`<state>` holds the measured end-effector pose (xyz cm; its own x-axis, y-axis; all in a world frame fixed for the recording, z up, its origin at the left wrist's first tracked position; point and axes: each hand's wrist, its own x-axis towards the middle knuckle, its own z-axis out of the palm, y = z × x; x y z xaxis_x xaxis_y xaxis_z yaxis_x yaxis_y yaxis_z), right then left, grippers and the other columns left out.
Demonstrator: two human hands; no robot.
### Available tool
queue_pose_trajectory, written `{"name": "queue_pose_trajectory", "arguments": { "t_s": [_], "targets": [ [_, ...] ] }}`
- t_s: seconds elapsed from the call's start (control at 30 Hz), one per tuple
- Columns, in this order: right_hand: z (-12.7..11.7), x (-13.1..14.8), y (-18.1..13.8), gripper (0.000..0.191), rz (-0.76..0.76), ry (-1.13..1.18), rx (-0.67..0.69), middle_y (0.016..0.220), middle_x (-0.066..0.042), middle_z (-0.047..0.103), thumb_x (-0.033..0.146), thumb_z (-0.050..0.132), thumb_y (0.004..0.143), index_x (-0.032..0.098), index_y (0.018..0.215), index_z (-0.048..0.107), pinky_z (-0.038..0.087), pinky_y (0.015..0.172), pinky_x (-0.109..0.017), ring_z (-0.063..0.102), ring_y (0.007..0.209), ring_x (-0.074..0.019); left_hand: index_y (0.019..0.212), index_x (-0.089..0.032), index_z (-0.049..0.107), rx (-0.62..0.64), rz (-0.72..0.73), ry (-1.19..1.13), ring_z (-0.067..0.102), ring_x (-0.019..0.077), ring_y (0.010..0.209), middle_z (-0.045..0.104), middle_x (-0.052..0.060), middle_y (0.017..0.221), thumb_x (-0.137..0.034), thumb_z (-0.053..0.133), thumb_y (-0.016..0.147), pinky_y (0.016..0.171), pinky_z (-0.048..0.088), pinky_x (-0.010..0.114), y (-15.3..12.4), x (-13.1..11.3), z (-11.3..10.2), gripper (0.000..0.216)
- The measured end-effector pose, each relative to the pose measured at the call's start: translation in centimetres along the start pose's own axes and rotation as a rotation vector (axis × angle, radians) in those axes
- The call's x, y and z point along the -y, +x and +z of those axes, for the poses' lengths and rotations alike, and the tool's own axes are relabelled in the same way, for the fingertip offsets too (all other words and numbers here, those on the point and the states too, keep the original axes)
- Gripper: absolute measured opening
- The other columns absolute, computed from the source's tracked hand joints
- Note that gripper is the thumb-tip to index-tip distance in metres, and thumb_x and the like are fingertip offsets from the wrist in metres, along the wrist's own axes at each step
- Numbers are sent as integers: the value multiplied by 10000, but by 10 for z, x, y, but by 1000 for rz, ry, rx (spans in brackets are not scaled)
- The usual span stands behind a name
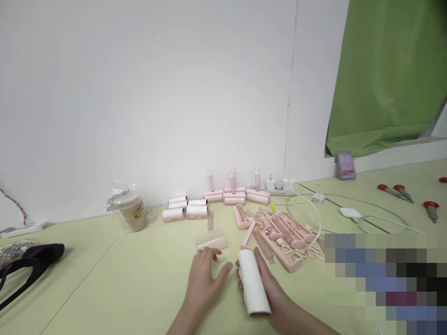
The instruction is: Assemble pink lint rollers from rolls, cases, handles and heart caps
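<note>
My right hand (275, 288) is wrapped around a white paper roll (253, 281), holding it lengthways just above the pale green table (115, 284). My left hand (204, 277) lies flat on the table with its fingers spread, holding nothing. Its fingertips almost touch a translucent pink cover (211, 241) lying just beyond it. Right of the roll lies a heap of pink plastic roller parts (279, 232), with handles and frames mixed together.
Several white rolls (186, 208) and assembled pink rollers (235, 190) stand along the wall. A bagged cup (132, 211) sits at left, a black bag (24, 265) at far left. White chargers and cables (314, 204) and red-handled tools (401, 191) lie at right.
</note>
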<state>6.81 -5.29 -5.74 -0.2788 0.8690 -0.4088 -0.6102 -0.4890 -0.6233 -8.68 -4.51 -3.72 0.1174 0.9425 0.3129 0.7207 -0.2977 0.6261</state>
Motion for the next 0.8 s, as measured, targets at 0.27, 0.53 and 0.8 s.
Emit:
{"name": "queue_pose_trajectory", "arguments": {
  "t_s": [0.27, 0.53, 0.8],
  "targets": [
    [8, -5, -9, 416, -171, -344, 44, 614, 26, 571, 569, 413, 749, 206, 899, 550, 423, 579, -255, 561, 604, -159, 1168, -176, 385, 213, -277, -879, 449, 233, 1095, 441, 119, 1247, -368, 561, 737, 887, 378, 312, -23, -30, 18, 503],
    [-14, 27, -6, 433, -565, -811, -86, 865, -13, 598, 419, 601, 679, 223, 1045, 476, 275, 353, -197, 429, 435, -77, 1182, -209, 310, 345, -505, -1106, 530, 126, 559, 553, -6, 715, -368, 566, 716, 522, 418, 243, -25, -28, 16, 555],
    [-7, 24, -21, 254, -585, -887, 173, 881, -48, 628, 395, 533, 780, 193, 910, 618, 449, 498, -240, 554, 564, -126, 1190, -224, 311, 389, -500, -1182, 535, 106, 594, 565, 12, 758, -384, 542, 763, 558, 413, 222, -30, -33, 23, 511]
  ]
}}
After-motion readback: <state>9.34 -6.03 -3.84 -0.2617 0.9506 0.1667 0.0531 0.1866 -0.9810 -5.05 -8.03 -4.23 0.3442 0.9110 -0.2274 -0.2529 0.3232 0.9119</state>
